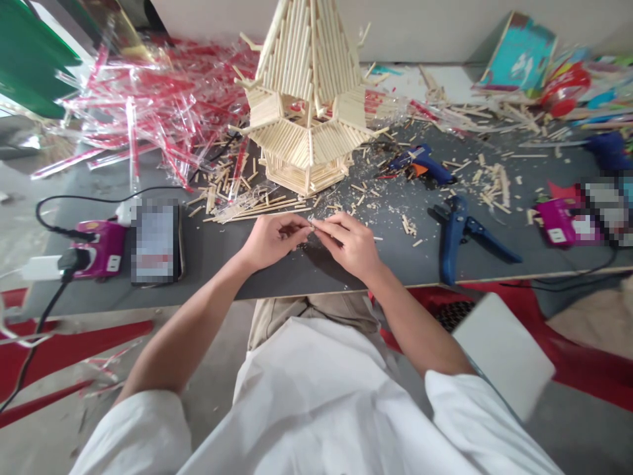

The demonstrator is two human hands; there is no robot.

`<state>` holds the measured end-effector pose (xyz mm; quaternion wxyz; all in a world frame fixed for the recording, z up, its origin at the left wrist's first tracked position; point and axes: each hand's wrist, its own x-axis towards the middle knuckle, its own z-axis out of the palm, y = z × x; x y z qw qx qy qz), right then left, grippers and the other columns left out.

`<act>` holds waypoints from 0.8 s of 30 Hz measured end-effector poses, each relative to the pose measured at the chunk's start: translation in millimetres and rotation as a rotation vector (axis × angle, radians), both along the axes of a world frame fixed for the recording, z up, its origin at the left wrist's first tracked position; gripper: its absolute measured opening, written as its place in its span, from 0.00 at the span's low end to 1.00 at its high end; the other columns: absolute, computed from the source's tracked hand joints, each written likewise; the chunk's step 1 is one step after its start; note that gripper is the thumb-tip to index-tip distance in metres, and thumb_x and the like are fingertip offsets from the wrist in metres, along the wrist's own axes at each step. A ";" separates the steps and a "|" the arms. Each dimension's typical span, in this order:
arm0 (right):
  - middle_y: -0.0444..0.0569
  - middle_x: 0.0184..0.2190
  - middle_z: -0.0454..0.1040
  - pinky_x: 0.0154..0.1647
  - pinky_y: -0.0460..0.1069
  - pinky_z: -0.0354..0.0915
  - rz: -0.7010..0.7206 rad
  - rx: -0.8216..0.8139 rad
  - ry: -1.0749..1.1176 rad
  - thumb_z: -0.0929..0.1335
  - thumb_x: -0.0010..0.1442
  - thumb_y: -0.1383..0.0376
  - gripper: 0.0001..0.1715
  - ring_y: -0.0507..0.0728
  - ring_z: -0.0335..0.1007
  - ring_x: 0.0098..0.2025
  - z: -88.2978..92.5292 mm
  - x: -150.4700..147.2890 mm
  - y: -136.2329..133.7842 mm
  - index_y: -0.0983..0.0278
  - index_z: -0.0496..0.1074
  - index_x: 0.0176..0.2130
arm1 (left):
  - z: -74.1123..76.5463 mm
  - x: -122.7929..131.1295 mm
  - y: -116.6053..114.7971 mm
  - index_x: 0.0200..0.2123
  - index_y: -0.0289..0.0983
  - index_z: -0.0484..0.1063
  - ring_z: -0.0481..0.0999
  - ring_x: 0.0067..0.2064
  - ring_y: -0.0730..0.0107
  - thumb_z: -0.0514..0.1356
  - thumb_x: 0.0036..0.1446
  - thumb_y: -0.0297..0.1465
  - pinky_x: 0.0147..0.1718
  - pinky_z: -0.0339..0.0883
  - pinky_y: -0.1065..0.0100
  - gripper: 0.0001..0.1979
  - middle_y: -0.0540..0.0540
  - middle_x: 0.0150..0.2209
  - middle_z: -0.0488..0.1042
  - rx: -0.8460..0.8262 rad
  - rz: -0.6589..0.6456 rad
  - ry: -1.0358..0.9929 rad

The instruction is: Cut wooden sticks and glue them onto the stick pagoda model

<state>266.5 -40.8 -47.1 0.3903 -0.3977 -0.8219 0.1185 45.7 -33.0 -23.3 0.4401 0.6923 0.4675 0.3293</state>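
My left hand [271, 241] and my right hand [350, 245] meet just above the table near its front edge. Both are closed in a pinch, fingertips together around something tiny and pale that I cannot make out. Straight behind them stands a pagoda-like model [312, 63] built from thin wooden sticks, with a steep roof and flared eaves. Several long loose sticks [270, 210] lie beside my left hand. Right of the model rests a blue glue gun [428, 165]. Nearer to me on the right, a blue hand cutter [453, 241] lies with its handles spread.
Red-and-clear plastic wrappers [163, 112] pile up at the back left. A phone [155, 241] and a purple power socket [101, 247] with cables sit on the left. Stick offcuts [494, 185] litter the table [212, 280]. Another purple socket [564, 221] is at right.
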 end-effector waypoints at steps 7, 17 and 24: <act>0.53 0.42 0.81 0.49 0.53 0.74 -0.003 0.008 -0.020 0.67 0.74 0.62 0.14 0.58 0.79 0.45 -0.3 0.8 0.3 0.60 0.80 0.53 | -3.4 -2.5 1.2 0.41 0.37 0.82 0.76 0.28 0.73 0.63 0.66 0.42 0.32 0.70 0.71 0.15 0.48 0.32 0.82 0.197 0.006 0.166; 0.52 0.42 0.81 0.49 0.53 0.74 0.018 0.064 -0.009 0.68 0.72 0.64 0.12 0.58 0.78 0.45 -3.2 3.1 1.7 0.60 0.80 0.51 | -3.3 -5.1 1.7 0.42 0.38 0.82 0.77 0.31 0.72 0.62 0.69 0.41 0.35 0.69 0.71 0.14 0.48 0.36 0.84 0.283 -0.022 0.225; 0.52 0.43 0.81 0.50 0.53 0.74 0.011 0.048 -0.022 0.68 0.73 0.63 0.11 0.57 0.78 0.46 -4.3 3.4 2.3 0.60 0.80 0.51 | -7.0 -5.4 2.7 0.42 0.39 0.82 0.76 0.29 0.74 0.63 0.68 0.40 0.34 0.69 0.71 0.11 0.49 0.34 0.84 0.300 -0.015 0.217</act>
